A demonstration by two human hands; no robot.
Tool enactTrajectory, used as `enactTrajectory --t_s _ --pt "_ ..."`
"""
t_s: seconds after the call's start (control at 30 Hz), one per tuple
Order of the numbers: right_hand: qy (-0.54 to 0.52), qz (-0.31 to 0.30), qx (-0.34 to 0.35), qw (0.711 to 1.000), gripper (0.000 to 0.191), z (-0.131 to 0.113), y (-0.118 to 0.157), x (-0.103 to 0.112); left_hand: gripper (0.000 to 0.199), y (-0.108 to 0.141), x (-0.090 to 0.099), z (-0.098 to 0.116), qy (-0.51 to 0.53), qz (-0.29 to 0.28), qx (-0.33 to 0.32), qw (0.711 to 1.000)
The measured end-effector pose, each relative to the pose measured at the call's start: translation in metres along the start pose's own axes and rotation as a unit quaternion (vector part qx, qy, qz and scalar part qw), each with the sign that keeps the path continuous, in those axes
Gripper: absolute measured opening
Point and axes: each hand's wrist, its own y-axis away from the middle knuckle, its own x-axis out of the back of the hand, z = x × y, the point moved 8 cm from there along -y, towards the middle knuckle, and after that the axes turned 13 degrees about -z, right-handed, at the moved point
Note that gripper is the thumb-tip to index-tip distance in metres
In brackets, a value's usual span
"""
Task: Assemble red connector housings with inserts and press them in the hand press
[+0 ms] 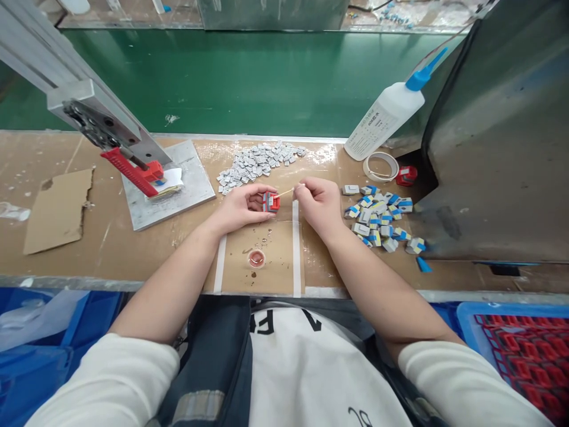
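My left hand (pixel 237 209) grips a small red-and-grey plastic housing (pixel 271 202) between thumb and fingers, its open face turned to the right. A thin pale stick (pixel 285 193) is pinched in the fingertips of my right hand (pixel 320 206). The stick's far tip reaches the housing; whether it touches the inside is too small to tell. Below the hands, a little round dish (pixel 256 258) with reddish liquid sits on a cardboard sheet (pixel 278 273), with wet drops around it. Many small grey square pieces (pixel 258 163) lie spread just beyond my left hand.
Right of my hands lie blue, yellow and white blocks (pixel 377 216), a tape roll (pixel 381 167), another red piece (pixel 406 175) and a white bottle (pixel 384 121). At left, a red-handled clamp (pixel 133 172) stands over a metal plate (pixel 195 178). A crate (pixel 471 314) holds red parts.
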Motion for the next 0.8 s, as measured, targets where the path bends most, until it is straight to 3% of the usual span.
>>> enactTrajectory --t_s 0.3,0.6,0.8 --pt "0.005 0.011 -0.006 1.0 0.033 -0.001 0.0 0.002 0.067 0.001 0.002 0.0 0.012 0.008 0.01 1.0" --pt "0.078 -0.011 0.047 0.996 0.036 -0.017 0.001 -0.003 0.068 0.002 0.004 0.001 -0.022 0.01 0.01 1.0" --pt "0.135 -0.074 0.067 0.986 0.031 -0.025 0.003 -0.012 0.065 0.002 0.004 0.005 -0.063 0.015 0.0 0.998"
